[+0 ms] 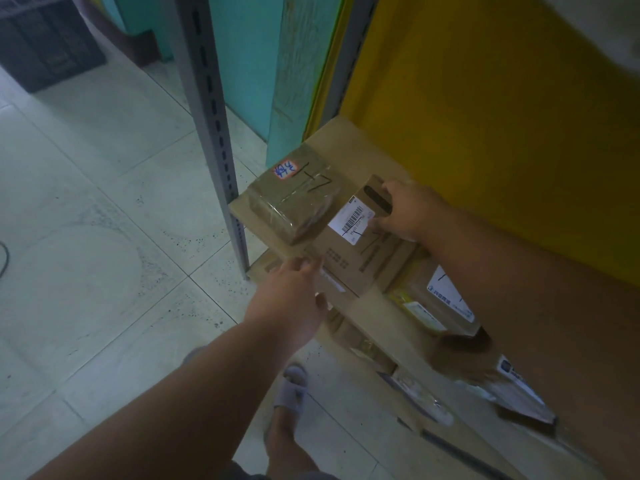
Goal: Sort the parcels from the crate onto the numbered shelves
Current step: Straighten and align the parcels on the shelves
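Both hands (346, 251) grip the cardboard parcel (349, 261), lengthwise running shelf-front to back.

The shelf (346, 147) is bare at its back corner, behind the taped parcel (294, 199); the grey upright post (214, 133) closes the left front corner; the yellow panel (485, 116) stands along the far side; the labelled box (349, 258) lies just beside the taped parcel, seemingly touching; more parcels (436, 299) crowd the right; the tiled floor (86, 202) on the left is open.
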Demonstrator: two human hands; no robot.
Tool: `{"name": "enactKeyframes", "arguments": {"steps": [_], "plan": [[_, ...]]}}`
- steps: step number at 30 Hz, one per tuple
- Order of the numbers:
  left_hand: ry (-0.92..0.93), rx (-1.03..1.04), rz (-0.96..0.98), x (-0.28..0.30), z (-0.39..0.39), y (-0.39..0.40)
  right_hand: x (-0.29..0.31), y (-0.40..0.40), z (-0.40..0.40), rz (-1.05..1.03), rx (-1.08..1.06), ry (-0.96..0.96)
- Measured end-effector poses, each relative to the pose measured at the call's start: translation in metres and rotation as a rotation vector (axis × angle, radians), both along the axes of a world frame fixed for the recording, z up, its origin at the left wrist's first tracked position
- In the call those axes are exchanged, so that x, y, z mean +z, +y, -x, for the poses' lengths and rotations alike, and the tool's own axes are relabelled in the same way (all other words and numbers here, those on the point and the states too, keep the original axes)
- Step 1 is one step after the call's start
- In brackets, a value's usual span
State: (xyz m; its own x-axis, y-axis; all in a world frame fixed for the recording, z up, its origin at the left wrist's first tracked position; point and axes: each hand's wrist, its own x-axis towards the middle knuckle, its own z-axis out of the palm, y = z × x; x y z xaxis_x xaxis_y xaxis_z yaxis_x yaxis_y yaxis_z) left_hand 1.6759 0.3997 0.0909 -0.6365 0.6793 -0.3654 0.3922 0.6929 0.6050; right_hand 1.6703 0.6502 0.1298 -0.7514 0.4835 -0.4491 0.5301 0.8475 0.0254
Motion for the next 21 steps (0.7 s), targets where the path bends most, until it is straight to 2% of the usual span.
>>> {"name": "enactKeyframes", "arguments": {"steps": [4, 7, 14, 17, 21], "plan": [[0.006, -0.013, -0.017, 0.003, 0.002, -0.004, 0.010, -0.010, -0.009, 0.019, -0.043, 0.040], [-0.009, -0.030, -0.029, 0.013, 0.002, -0.011, 0.029, -0.024, -0.029, 0.037, -0.113, 0.179], [0.080, -0.354, -0.018, 0.056, 0.011, 0.001, 0.069, -0.071, -0.141, -0.026, -0.486, 0.453], [0.116, -0.463, -0.019, 0.069, 0.014, 0.024, 0.070, -0.088, -0.179, -0.049, -0.621, 0.420], [0.219, -0.606, 0.031, 0.065, 0.020, 0.055, 0.060, -0.099, -0.195, -0.013, -0.636, 0.404]]}}
